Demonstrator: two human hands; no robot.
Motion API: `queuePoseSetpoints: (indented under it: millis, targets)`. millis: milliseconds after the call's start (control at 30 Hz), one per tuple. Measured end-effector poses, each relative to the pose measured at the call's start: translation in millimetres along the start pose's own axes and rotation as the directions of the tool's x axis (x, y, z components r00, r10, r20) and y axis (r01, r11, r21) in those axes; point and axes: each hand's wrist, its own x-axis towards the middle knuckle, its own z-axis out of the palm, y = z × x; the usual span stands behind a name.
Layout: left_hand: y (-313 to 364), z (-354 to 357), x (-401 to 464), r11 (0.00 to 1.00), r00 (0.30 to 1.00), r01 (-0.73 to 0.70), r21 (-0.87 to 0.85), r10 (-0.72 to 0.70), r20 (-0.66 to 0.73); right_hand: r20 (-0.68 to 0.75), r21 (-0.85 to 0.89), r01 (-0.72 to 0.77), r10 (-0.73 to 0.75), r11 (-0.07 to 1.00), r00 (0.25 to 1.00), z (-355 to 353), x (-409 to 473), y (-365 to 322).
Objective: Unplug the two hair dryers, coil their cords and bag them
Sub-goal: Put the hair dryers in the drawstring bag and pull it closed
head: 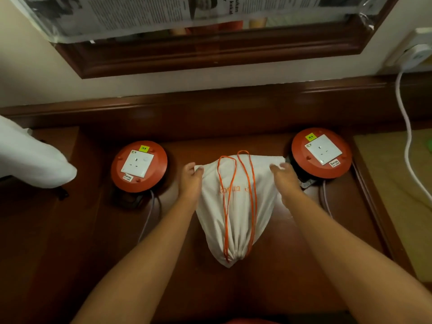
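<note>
The fingers (198, 170) of the left hand (190, 177) are curled onto the far left corner of the white drawstring bag (233, 206), pinching the cloth. The right hand (284, 175) lies on the far right corner with its fingers loosely bent; whether cloth is actually gripped there cannot be told. The bag rests on the tabletop (93, 242) between the hands, its gathered mouth toward the viewer and its orange drawstrings (252, 195) lying slack along the top. No hair dryer is visible; the contents are hidden.

The likely fault is judged to be snagging: a lifted drawstring loop may catch a wrist. The right corner touches the right cable reel (321, 155), so a pull that way may drag the reel or its cord. The left cable reel (139, 166) stands just beside the left hand. Open room lies toward the viewer; the raised back ledge (210, 106) closes the far side.
</note>
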Motion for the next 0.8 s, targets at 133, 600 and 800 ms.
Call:
queuePoseSetpoints:
  millis: [133, 600, 800]
  targets:
    - [-44, -11, -17, 0.975, 0.977, 0.202, -0.09, -0.207, -0.047, 0.144, 0.183, -0.228, 0.203, 0.956, 0.968, -6, -16, 44]
    - [-65, 6, -3, 0.938, 0.968, 0.236, -0.256, -0.202, 0.152, 0.222, 0.463, -0.058, -0.053, 0.884, 0.974, 50, -23, 65]
    - [-65, 14, 7, 0.91, 0.972, 0.229, -0.345, -0.195, 0.129, 0.217, 0.424, 0.058, -0.163, 0.904, 0.962, 63, -14, 58]
